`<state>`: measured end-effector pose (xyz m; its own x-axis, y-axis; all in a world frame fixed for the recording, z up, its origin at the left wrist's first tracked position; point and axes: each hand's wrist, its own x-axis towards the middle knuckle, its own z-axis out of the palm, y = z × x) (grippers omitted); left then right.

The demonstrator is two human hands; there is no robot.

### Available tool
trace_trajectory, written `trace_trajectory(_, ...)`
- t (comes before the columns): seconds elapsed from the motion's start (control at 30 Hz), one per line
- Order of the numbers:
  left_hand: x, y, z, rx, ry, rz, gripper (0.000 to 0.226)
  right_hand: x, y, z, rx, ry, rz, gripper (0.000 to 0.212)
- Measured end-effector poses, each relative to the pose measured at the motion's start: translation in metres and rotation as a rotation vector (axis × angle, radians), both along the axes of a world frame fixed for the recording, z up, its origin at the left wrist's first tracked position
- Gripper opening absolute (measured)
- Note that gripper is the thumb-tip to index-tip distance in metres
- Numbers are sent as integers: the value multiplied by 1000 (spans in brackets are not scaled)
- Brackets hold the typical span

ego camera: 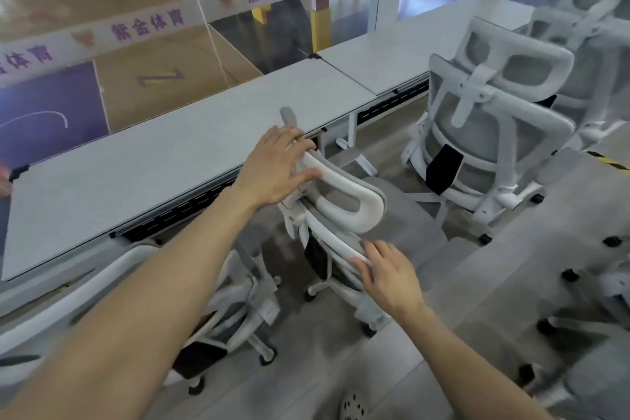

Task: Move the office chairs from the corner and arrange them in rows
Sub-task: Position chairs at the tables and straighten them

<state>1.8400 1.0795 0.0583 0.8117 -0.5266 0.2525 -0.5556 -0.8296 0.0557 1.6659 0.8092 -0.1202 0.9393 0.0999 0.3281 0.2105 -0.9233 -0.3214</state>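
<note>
right hand [392, 280], fingers straight, touches the white back frame of a grey-mesh office chair [335, 242]; left hand [276, 167] lies spread on its curved headrest [351, 211] beside the desk [170, 153].

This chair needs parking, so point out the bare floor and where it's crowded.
Bare floor lies between the middle chair and the castors at the right edge. The desk top is bare too. Crowded: the stacked chairs at upper right and the lower-left chair by the desk.
</note>
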Motion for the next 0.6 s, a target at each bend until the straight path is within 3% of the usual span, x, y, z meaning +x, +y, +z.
trace_trajectory(0.1, -7, -7, -8, -43, -123, -17, 74, -1, -18, -4, -54, -22, 23, 49)
trace_trajectory(0.23, -21, -31, -6, -14, -245, -41, 75, -21, -46, -2, -68, -29, -68, 43)
trace_trajectory(0.4, -23, -51, -6, -168, -183, -145, 69, -42, -79, 16, -73, 36, -233, 60)
trace_trajectory(0.5, -15, -46, -13, -190, -126, -153, 79, -45, -83, 21, -111, 57, -298, 76)
trace_trajectory(0.6, -23, -51, -24, -217, -206, -102, 86, -36, -79, 23, -151, 2, -300, 79)
